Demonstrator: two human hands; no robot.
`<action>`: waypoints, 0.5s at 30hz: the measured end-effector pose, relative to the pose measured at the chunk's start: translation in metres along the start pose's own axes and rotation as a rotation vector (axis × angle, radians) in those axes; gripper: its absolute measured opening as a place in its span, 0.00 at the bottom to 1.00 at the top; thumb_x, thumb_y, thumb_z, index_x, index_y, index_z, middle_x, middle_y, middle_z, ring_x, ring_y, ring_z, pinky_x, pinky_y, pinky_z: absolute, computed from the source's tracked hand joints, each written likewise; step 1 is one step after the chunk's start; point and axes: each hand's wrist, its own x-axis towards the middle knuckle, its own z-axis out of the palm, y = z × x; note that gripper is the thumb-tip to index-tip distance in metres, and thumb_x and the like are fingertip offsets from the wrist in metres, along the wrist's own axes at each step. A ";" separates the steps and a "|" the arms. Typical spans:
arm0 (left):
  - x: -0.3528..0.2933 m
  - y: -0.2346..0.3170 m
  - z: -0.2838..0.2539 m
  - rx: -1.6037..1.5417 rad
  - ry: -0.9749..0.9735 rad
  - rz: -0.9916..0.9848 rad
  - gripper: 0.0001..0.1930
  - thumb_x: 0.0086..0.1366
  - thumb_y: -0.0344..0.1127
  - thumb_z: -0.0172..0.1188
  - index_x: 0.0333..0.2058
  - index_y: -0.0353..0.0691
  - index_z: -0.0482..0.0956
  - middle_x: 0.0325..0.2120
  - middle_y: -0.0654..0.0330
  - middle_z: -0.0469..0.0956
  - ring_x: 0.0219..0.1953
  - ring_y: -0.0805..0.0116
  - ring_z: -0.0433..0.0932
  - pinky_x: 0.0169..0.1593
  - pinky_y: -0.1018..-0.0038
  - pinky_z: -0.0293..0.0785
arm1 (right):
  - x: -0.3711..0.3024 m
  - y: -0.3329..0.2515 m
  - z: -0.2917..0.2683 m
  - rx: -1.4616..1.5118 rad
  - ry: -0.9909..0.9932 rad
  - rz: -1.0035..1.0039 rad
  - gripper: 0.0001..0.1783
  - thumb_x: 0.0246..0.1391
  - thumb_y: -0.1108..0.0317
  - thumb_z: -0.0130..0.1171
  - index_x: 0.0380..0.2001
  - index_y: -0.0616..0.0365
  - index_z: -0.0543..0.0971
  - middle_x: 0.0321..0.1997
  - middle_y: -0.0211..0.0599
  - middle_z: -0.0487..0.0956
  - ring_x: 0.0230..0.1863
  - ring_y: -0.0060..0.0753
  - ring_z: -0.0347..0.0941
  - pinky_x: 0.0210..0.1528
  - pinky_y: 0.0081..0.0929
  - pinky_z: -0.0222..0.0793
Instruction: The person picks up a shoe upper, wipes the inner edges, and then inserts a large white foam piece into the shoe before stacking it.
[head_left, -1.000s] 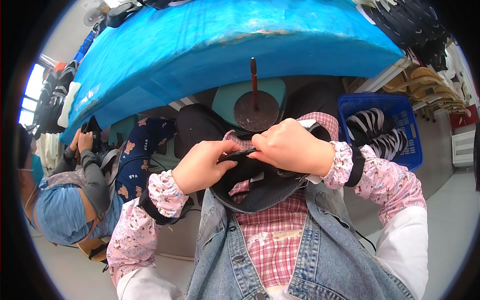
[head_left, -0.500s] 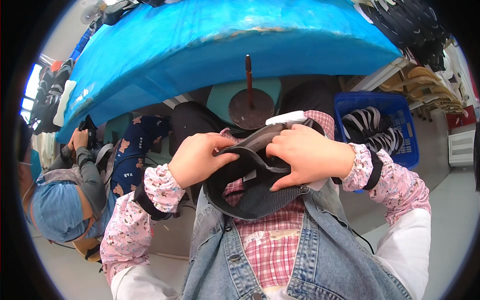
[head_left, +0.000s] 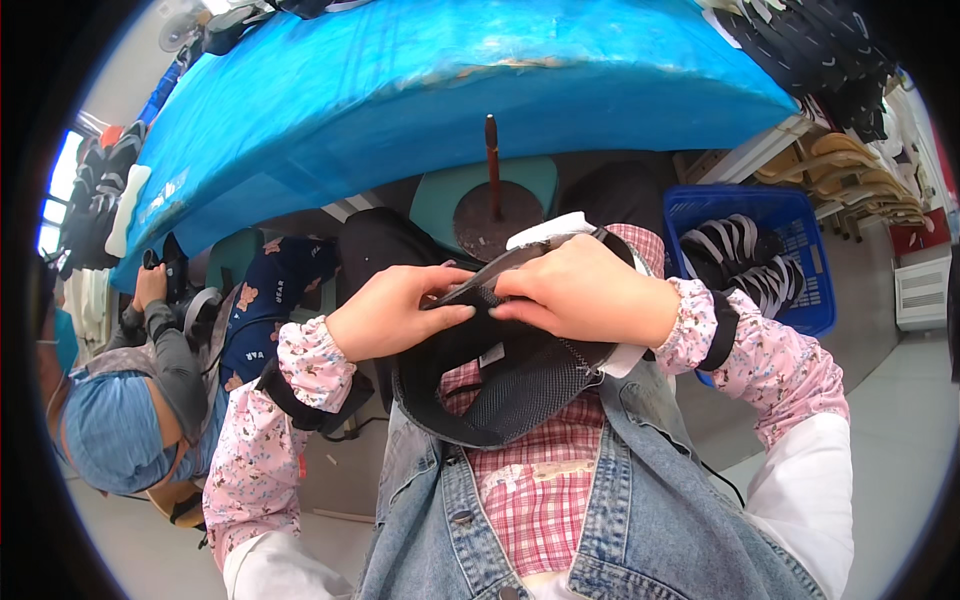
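A black mesh shoe upper [head_left: 530, 405] lies across my lap with its opening spread toward me. My left hand [head_left: 395, 312] pinches its edge on the left, thumb and fingers closed on the material. From the right, my right hand [head_left: 600, 300] grips the same rim, its fingertips close to those of the left. Beyond the right hand a white strip [head_left: 548, 230] sticks out at the far end of the upper; whether it is joined on is hard to see. Loose threads hang near a stitched line on the right side.
Ahead is a table under a blue sheet [head_left: 420, 110]. Below its edge a reddish-brown rod [head_left: 494, 165] stands on a round base [head_left: 485, 225]. A blue crate [head_left: 812, 250] at right holds dark shoe parts with white stripes. A co-worker [head_left: 115, 420] sits at left, hands around a black item.
My right hand has shifted left along the rim, bringing its thumb up beside the fingers. The upper has tilted and its white strip has moved slightly left.
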 end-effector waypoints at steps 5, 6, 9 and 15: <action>0.002 0.008 0.005 0.156 0.056 -0.067 0.21 0.60 0.33 0.62 0.51 0.34 0.73 0.33 0.56 0.81 0.33 0.79 0.74 0.40 0.77 0.72 | -0.005 0.003 0.009 -0.004 0.149 -0.055 0.09 0.47 0.65 0.61 0.33 0.52 0.80 0.26 0.35 0.79 0.23 0.38 0.75 0.26 0.30 0.70; 0.001 0.001 0.008 0.122 0.083 -0.063 0.20 0.59 0.34 0.63 0.50 0.33 0.74 0.33 0.56 0.81 0.33 0.79 0.74 0.40 0.77 0.72 | -0.006 0.002 0.010 -0.026 0.178 -0.069 0.09 0.47 0.66 0.62 0.33 0.52 0.80 0.27 0.34 0.79 0.23 0.38 0.75 0.26 0.30 0.70; 0.000 -0.014 0.011 0.036 0.110 -0.031 0.21 0.58 0.35 0.64 0.49 0.33 0.75 0.33 0.55 0.81 0.33 0.80 0.73 0.41 0.78 0.72 | -0.005 -0.003 0.007 -0.042 0.217 -0.083 0.08 0.46 0.67 0.62 0.33 0.52 0.80 0.26 0.33 0.79 0.23 0.37 0.75 0.26 0.30 0.70; 0.000 -0.019 0.009 -0.015 0.089 0.011 0.20 0.58 0.34 0.64 0.48 0.33 0.75 0.35 0.57 0.82 0.34 0.81 0.73 0.42 0.78 0.71 | 0.000 0.005 0.011 0.018 0.279 0.023 0.07 0.47 0.65 0.60 0.28 0.54 0.75 0.19 0.33 0.75 0.23 0.38 0.75 0.27 0.32 0.68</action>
